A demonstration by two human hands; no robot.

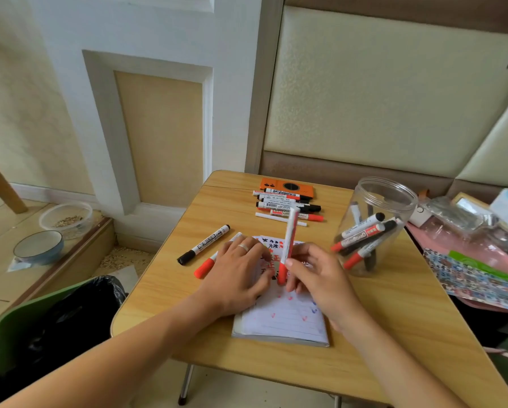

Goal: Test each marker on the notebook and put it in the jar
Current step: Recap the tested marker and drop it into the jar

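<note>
At the far left, on a low wooden step, sit a blue bowl (38, 247) and a clear plastic tub (66, 218) with grain in it, and nearer the camera a green bin (26, 328) lined with a black bag stands beside the wooden table (188, 334). On the table's left part a black-capped marker (204, 244) lies at a slant, and just right of it a red-capped marker (206, 266) lies partly under the left hand (241, 272). That hand lies flat with its fingers spread, a ring on one finger, pressing down on the top of the open notebook (285, 322), whose upper page is covered in red and black marks. Beyond the notebook, a row of unsorted markers (285, 205) lies against an orange box (288, 187) at the table's back edge. The right hand (314, 278) pinches a red marker (288, 245) between thumb and fingers, holding it nearly upright with its red end down on the page. To the right stands the clear jar (376, 225), open at the top, with several red and black markers inside leaning against its wall. Past the table's right edge lie a patterned sheet (470, 281) and clear plastic bags (467, 225).
</note>
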